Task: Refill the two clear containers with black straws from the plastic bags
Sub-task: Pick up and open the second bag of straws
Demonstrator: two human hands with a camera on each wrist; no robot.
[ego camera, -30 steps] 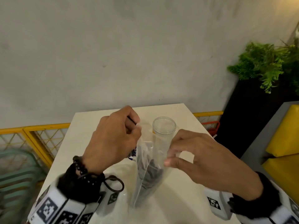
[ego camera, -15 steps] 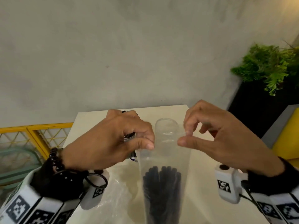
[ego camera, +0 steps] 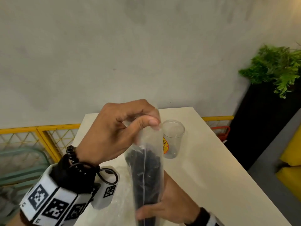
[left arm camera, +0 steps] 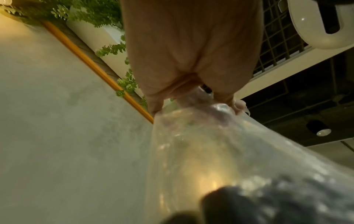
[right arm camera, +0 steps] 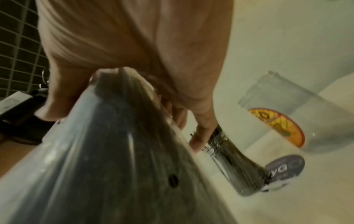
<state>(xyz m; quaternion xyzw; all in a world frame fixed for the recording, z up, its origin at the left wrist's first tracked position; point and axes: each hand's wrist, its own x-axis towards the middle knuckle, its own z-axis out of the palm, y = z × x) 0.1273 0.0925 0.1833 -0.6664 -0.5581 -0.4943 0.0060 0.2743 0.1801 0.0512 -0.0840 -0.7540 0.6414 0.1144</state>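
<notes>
Since half a second ago, right hand (ego camera: 169, 207) dropped from the bag's mouth to its lower end; it now wraps the base from below, fingers curled round the plastic. Left hand (ego camera: 117, 129) has risen and pinches the gathered top of the plastic bag (ego camera: 145, 162) between thumb and fingers. Bag held upright above the table (ego camera: 219, 176), near edge, both ends gripped.

Reading: opening grip given up for a carrying grip. Likely set-up for tipping the bag toward a container, though the mouth looks pinched shut for now.

Contents, left to right:
- Bag: black straws (ego camera: 143, 173) fill the lower part, bunched; upper part slack and clear.
- Clear container (ego camera: 172, 139), just right of the bag and farther back, standing upright on the table, orange-yellow sticker on its side. No straws visible inside.
- Second container (right arm camera: 239, 163), seen only in the right wrist view, holds dark straws; how full, cannot tell through blur.

Judgement: one container not yet refilled.
</notes>
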